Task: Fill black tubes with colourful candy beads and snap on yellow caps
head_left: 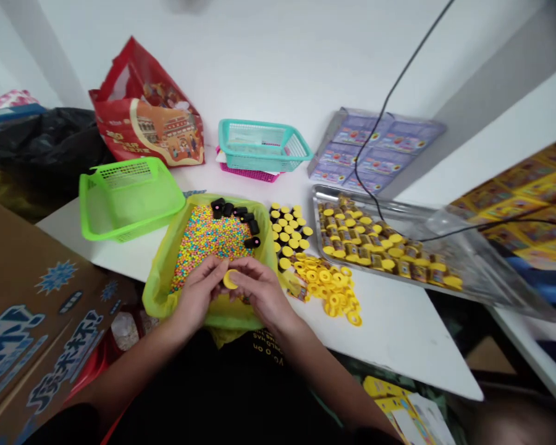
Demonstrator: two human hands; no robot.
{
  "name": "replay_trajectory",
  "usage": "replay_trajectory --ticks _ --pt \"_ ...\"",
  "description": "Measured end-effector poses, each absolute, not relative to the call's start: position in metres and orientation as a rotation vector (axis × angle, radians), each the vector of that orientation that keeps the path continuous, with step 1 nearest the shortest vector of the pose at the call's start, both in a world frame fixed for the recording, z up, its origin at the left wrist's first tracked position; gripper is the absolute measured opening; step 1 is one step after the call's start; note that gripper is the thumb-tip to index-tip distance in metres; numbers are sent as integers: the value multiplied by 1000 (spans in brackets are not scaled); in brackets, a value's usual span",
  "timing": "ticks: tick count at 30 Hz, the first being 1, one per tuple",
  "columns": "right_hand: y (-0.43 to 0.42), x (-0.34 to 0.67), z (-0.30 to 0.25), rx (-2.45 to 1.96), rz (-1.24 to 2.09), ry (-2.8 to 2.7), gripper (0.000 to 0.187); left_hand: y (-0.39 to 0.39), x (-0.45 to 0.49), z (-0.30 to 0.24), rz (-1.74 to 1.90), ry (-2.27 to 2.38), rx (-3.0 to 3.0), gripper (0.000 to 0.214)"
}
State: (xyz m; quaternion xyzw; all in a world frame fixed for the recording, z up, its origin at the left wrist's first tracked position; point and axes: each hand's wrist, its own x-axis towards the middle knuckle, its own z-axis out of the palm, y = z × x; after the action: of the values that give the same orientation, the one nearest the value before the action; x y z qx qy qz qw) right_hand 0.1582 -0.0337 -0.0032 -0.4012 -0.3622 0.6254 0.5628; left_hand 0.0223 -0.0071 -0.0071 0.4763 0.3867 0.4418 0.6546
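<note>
Yellow plastic lid (230,279) sits pinched between our left hand (197,293) and right hand (259,290), both closed around it; our fingers (215,269) hide most of its rim. Our forearms (120,377) angle inward from the bottom, elbows cut off by the frame. Below the lid, a lime-green plastic bag (160,296) holds multicoloured candy beads (208,241); yellow rings (327,287) lie just beyond our right hand.

The round yellow plastic cap (230,279) is partly hidden by the fingers of the left hand (197,296) and right hand (259,290). The tiny multicoloured beads (210,238) are too small to tell apart. The brown cardboard carton (32,321) is cut off by the left edge, and a pale blurred shape (188,5) at the top edge cannot be made out.
</note>
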Motion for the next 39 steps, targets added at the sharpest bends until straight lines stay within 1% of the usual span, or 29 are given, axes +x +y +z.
replay_trajectory --ticks 4,9,11,13,15,20,24,27,30,33,35,37,39 --pt "-42 159 0 -972 1339 -953 32 -12 24 -6 1014 896 1192 45" --pt "-45 163 -1 -903 1341 -932 30 -19 30 -3 1015 915 1284 46" --pt "-47 165 0 -901 1284 -931 31 -20 31 -4 985 918 1315 47" --pt "-50 167 0 -906 1210 -957 31 -20 31 -4 963 913 1329 46" --pt "-54 171 1 -951 1122 -1044 27 -20 32 -4 946 898 1320 42" --pt "-68 185 -4 -1141 737 -1412 20 -21 44 1 841 886 1326 37" --pt "-82 198 -12 -1163 608 -1548 22 -23 55 4 772 826 1383 35" --pt "-87 221 -20 -1382 441 -1382 26 -20 54 8 630 794 1395 34" --pt "-82 255 -35 -1828 297 -1180 33 -8 42 15 619 809 1528 32" --pt "-72 277 -52 -2234 285 -1250 34 19 28 23 635 840 1740 33" --pt "-64 279 -61 -2336 306 -1343 35 45 23 25 634 914 1942 34" --pt "-57 274 -69 -2347 282 -1414 36 75 22 27 597 1035 2171 35" --pt "-51 266 -74 -2341 238 -1463 36 104 24 29 551 1197 2346 31"
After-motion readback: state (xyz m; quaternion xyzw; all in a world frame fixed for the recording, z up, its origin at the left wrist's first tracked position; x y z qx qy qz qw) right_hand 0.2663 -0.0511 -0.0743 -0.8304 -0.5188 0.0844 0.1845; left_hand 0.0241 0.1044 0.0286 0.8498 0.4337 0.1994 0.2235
